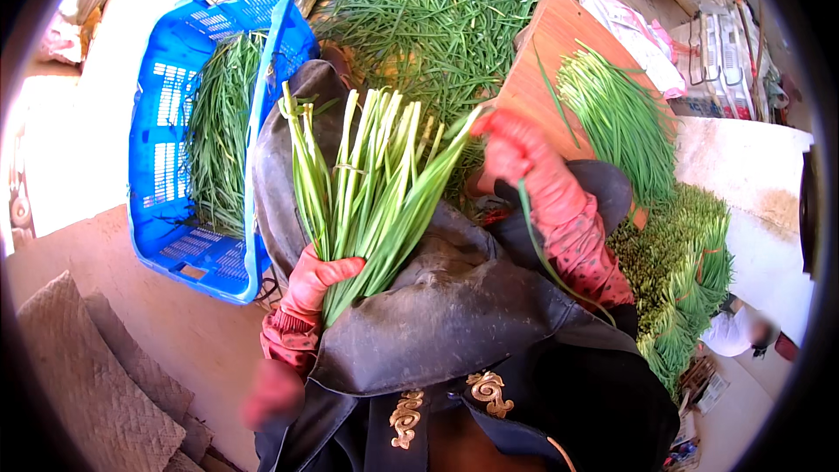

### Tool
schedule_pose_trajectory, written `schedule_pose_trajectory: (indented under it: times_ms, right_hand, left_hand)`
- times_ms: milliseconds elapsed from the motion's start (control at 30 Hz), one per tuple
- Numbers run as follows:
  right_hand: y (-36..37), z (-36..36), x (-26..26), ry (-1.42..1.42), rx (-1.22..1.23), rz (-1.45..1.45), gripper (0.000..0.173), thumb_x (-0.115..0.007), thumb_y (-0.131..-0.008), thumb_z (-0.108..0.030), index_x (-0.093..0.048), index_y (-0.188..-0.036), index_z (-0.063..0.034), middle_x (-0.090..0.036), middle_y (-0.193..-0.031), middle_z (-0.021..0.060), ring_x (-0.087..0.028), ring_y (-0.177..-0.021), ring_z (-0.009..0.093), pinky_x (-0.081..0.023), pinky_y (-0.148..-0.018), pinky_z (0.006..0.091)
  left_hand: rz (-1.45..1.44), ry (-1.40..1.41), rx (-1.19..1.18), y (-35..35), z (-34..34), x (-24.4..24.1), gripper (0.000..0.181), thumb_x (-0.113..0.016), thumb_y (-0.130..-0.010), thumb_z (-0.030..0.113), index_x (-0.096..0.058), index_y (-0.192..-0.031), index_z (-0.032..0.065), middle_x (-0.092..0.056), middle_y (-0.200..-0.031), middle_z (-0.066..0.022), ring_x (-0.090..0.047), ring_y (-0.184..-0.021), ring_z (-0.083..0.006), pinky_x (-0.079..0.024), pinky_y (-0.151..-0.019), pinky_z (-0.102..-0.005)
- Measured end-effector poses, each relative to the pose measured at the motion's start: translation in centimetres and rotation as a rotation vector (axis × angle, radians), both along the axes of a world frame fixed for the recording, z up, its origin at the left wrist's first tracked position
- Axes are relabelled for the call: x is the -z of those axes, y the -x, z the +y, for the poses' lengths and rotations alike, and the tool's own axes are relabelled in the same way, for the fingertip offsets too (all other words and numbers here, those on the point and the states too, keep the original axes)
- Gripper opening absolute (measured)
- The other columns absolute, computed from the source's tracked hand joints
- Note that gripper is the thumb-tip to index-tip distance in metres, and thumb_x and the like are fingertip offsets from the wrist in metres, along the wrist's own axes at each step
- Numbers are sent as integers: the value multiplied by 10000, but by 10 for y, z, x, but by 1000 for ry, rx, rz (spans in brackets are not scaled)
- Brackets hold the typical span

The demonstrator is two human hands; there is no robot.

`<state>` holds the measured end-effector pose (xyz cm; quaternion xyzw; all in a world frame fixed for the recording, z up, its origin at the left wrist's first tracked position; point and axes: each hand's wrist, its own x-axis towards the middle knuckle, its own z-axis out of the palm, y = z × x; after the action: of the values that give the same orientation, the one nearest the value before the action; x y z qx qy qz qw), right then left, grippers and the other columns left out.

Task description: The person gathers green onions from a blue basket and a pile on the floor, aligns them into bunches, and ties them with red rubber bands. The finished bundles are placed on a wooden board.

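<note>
My left hand (324,278), in a pinkish-red glove, is closed around the leafy part of a bunch of green chives (373,190) above my lap. The pale cut stem ends fan out upward, away from me. To the right of the bunch, my right hand (508,144), in a similar glove, pinches the pale tip of a stalk at the bunch's right edge. One long green leaf hangs from this hand down along the patterned red sleeve (583,242). A dark apron (432,328) covers my lap beneath the bunch.
Loose chives (446,6) lie heaped ahead. A blue plastic crate (252,144) with greens stands left. At right, a wooden board (557,33) bears a neat chive pile (616,111); tied bundles (695,275) lie beyond it. Quilted sheets (92,367) are at lower left. A person (731,334) is far right.
</note>
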<state>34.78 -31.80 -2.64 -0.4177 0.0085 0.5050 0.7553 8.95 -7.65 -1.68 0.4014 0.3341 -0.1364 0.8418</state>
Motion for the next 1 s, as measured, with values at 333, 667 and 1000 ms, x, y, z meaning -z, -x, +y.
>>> schedule_pose_trajectory:
  times_ms: [333,667,1000]
  right_hand:
    - [-19,8,-39,539,13,-713,265,-525,-994,-238,-660,-1052,-18,-662,-824,47,-483,-507,54,-319,-461,178]
    - [-58,44,26,-141,304,-78,325,-591,-967,-295,-627,-1201,-72,-602,-801,-5,-279,-441,16,-234,-412,189]
    - [-56,97,-116,463,-409,-858,172,-616,-920,-240,-698,-951,-92,-529,-590,-52,-431,-484,30,-327,-440,217]
  left_hand:
    - [33,141,-77,20,9,24,410,-723,-850,168,-611,-1227,52,-668,-1047,-5,-633,-868,-116,-509,-761,-258]
    - [-51,334,-169,19,8,31,709,-561,-909,569,-470,-1404,70,-577,-1330,-118,-601,-1150,-259,-493,-994,-408]
    - [-120,364,-130,18,8,31,773,-510,-918,605,-399,-1452,58,-499,-1415,-132,-517,-1256,-287,-393,-1089,-429]
